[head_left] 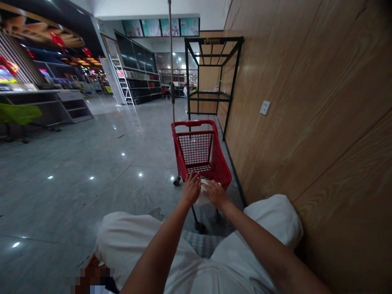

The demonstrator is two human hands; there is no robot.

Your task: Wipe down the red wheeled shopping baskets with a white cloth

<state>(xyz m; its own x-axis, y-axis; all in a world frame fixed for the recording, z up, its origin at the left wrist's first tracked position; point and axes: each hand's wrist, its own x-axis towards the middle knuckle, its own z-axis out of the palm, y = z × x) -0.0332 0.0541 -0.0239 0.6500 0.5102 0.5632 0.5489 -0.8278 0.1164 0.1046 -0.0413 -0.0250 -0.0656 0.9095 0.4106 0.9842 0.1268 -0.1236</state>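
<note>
A red plastic shopping cart point(195, 149) with latticed sides stands upright on its wheels in front of my knees. On its near rim lies my left hand point(191, 190), its fingers bent over the edge. Close beside it on the right, my right hand point(215, 193) presses a crumpled white cloth point(203, 198) against the same rim. Part of the cloth hangs below the fingers, and its far side is hidden under them. The two hands are nearly touching.
A wood-panelled wall point(275, 147) with a socket point(265, 108) runs close on my right. A thin pole point(172, 61) rises at the cart's left side. Beyond stands a dark metal frame point(187, 81). A ladder point(122, 81), shelves and a green cart point(18, 114) are farther left.
</note>
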